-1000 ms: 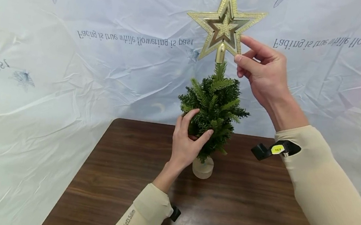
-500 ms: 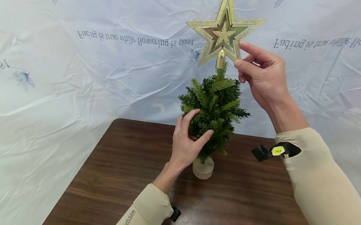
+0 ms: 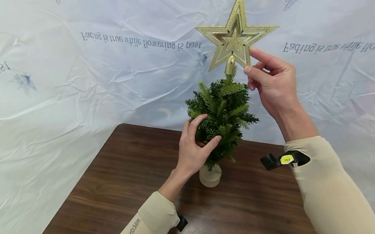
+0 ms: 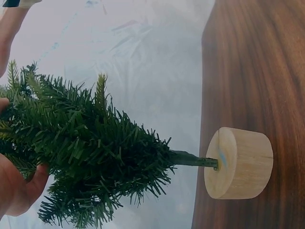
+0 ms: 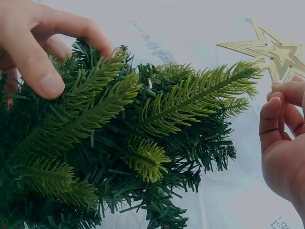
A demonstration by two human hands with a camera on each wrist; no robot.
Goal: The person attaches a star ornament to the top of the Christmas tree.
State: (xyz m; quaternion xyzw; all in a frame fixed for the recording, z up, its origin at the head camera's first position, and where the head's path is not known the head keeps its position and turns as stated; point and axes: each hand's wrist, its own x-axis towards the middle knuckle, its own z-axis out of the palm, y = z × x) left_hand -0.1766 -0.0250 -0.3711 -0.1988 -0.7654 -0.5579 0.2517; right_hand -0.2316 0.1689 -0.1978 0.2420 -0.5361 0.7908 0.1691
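Note:
A small artificial Christmas tree stands upright on a round wooden base. My left hand grips its left side, fingers and thumb curled round the branches; in the left wrist view the thumb presses into the needles above the bare trunk. At the tip sits a gold star topper, its tubular socket over the top sprig. My right hand pinches the star's lower right point between thumb and fingers. In the right wrist view the star shows beyond the green sprigs.
The base rests on a dark brown wooden table, whose back edge lies just behind the tree. A pale, wrinkled cloth printed with upside-down lettering and flowers hangs behind. Both wrists wear black camera mounts.
The star has come down with my right hand, its socket now lower over the tree's top sprig, and shifted slightly right. My left hand has kept its place on the tree.

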